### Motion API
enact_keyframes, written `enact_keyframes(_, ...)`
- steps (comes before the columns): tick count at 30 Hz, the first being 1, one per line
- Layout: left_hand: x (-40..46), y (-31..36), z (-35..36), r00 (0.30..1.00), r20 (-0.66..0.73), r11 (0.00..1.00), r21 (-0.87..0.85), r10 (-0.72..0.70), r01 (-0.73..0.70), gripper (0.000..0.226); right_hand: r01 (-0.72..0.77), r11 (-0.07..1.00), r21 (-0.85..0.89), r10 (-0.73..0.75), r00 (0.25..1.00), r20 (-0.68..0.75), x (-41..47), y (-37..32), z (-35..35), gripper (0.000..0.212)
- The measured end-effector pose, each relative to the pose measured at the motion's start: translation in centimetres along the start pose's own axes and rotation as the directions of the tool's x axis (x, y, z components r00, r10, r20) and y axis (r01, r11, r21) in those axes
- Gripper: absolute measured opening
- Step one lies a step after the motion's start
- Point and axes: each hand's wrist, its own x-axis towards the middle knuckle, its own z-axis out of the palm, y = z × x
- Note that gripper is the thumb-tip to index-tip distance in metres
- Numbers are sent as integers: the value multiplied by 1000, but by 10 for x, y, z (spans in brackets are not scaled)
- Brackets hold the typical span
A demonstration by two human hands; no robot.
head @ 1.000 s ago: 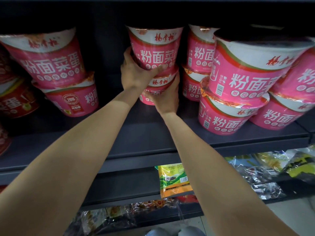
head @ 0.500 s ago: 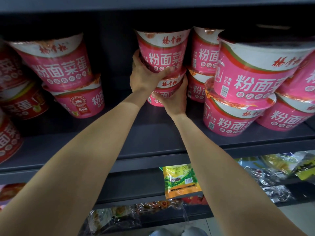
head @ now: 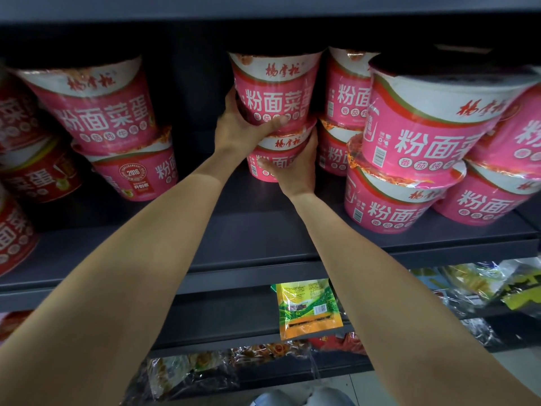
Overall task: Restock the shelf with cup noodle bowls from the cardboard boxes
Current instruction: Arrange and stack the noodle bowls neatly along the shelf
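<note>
Two pink noodle bowls are stacked at the back middle of the dark shelf [head: 263,230]. My left hand [head: 240,130] grips the base of the upper pink bowl [head: 275,89], thumb across its front. My right hand [head: 295,168] holds the lower pink bowl [head: 278,148] from the front and right side. More pink bowls stand in two-high stacks: one stack to the left [head: 102,112] and several to the right [head: 424,136]. No cardboard box is in view.
Red noodle bowls [head: 38,177] sit at the far left of the shelf. The lower shelves hold a green-and-orange packet [head: 307,309] and clear wrapped snack bags [head: 483,282]. Shoe tips [head: 301,398] show at the bottom.
Both hands stay on the stacked pair. The view has shifted slightly, so the bowls sit a little lower and further right in frame.
</note>
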Motion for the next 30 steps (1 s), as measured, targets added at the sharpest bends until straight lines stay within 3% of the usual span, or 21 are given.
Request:
enact_keyframes(10, 6, -5, -4, 999, 44, 999, -37, 3, -2, 105, -47, 989, -138, 34, 995, -94, -10, -7, 8, 125)
enact_keyframes(30, 5, -5, -3, 995, 98, 998, -50, -19, 24, 109, -93, 983, -159, 69, 986, -149, -15, -14, 15, 128)
